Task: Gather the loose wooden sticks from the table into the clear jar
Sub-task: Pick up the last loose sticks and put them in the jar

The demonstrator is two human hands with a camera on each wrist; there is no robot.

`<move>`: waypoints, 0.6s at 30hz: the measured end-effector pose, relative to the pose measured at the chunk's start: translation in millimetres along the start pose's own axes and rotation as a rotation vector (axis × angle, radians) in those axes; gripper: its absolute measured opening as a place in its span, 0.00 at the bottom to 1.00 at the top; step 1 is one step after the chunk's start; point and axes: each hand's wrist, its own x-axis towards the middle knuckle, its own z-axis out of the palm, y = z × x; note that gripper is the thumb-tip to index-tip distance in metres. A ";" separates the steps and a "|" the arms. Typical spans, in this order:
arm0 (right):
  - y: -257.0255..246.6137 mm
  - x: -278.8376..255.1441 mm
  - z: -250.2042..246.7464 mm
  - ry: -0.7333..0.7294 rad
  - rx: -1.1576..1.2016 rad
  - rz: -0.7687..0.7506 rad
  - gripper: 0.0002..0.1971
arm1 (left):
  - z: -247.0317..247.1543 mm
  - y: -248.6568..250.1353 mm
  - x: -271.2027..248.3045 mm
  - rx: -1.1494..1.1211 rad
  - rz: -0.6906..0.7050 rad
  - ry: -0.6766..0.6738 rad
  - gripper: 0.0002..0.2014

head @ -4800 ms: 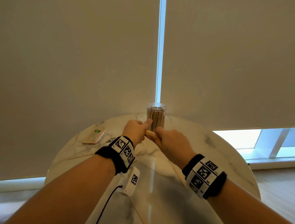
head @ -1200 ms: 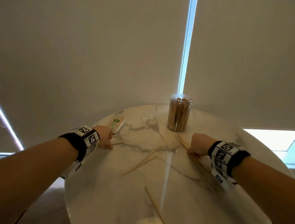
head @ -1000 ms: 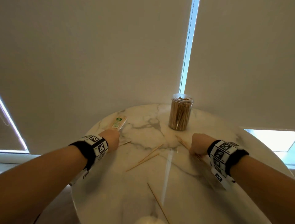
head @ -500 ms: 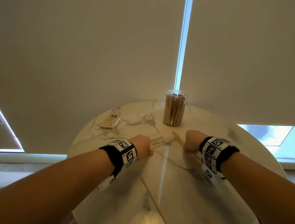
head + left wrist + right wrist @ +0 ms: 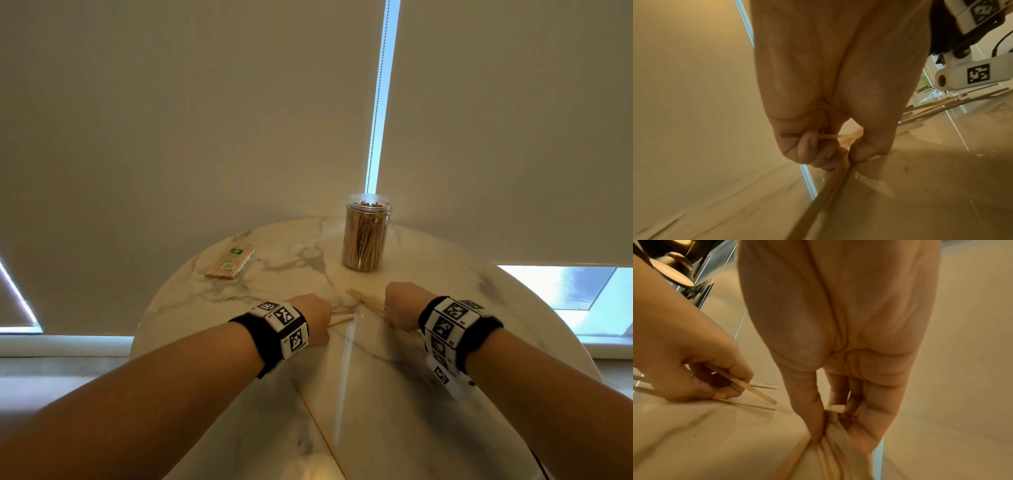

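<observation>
Both hands are down on the marble tabletop (image 5: 219,308), each in the middle of picking up loose wooden sticks. The left hand (image 5: 313,317) has its fingers (image 5: 807,151) curled round one stick while its thumb and fingertips press on another that lies flat beneath them; the right-wrist view shows that held stick poking out of the fist. The right hand (image 5: 400,303) pinches a small bundle of sticks (image 5: 366,303) between thumb and fingers (image 5: 813,410), the bundle fanning out along the surface toward the wrist.

The clear jar (image 5: 365,236) stands upright and lidless at the far side of the tabletop, already well filled with sticks, just beyond the two hands. One long stick (image 5: 318,428) lies loose on the near part of the surface, well apart from either hand. A wrapped packet of sticks (image 5: 230,262) lies off to the left.

So the step in hand is collection, not yet delivery. The next move likely calls for closing each grasp fully, lifting without letting thin sticks slip or scatter, aligning the bundles roughly upright, and carrying them to the jar's open mouth. The near stick would remain for another pass.
</observation>
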 end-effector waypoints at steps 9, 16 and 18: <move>-0.5 0.0 1.8 -0.037 -0.037 -0.013 0.17 | 1.7 -1.1 -1.5 -0.030 -0.034 0.039 0.17; 19.1 -5.8 -25.5 0.124 0.347 -0.023 0.06 | -6.0 -17.4 -0.5 -0.411 -0.136 0.121 0.12; 22.6 -9.7 -39.2 0.197 0.533 -0.055 0.04 | -7.4 -21.6 -0.2 -0.748 -0.158 0.228 0.13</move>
